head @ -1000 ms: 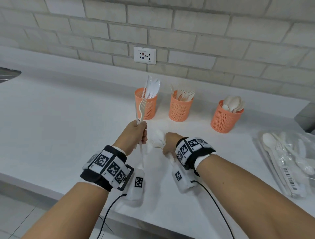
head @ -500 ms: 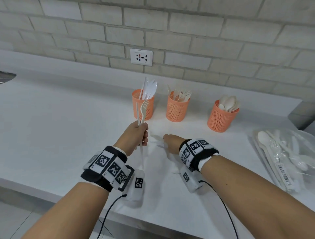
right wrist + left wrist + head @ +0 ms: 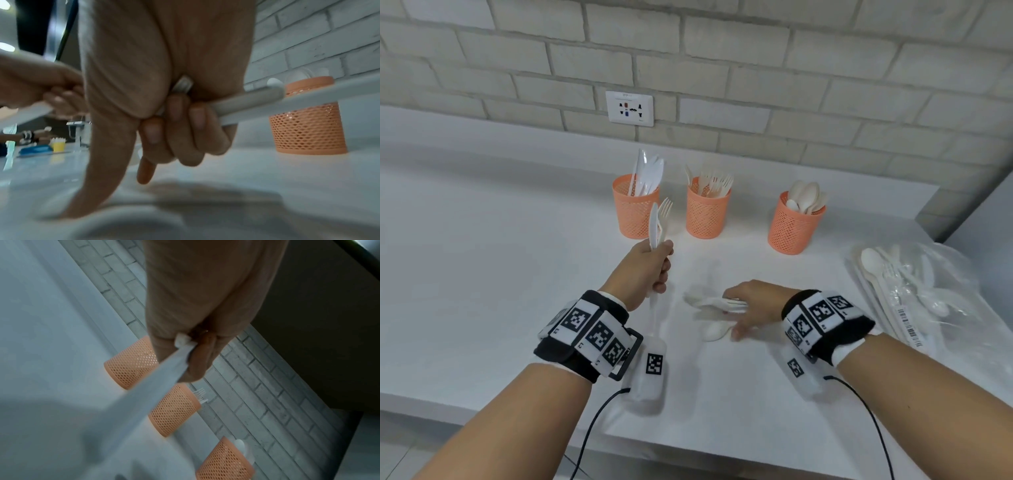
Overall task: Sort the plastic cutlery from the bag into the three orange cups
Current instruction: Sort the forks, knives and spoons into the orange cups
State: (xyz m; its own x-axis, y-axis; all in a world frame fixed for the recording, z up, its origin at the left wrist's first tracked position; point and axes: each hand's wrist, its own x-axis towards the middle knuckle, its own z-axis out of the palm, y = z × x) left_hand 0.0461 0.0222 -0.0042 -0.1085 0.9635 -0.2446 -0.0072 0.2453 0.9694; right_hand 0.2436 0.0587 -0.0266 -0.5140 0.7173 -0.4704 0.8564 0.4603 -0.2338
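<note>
Three orange cups stand in a row on the white counter, below the wall socket. Knife cup directly under the socket, fork cup just right of it, spoon cup further right, well apart. Left hand raised in front of the knife cup, fist wrapped round the handles of a knife and a fork, both upright, tips level with the cup's wall. Right hand low over the counter, nearer than the fork cup; middle, ring and little fingers curled round several white handles, index finger and thumb stretched down toward the counter. One spoon lies on the counter under that hand. Clear bag with remaining cutlery lies right of the spoon cup, near the counter's end.
</note>
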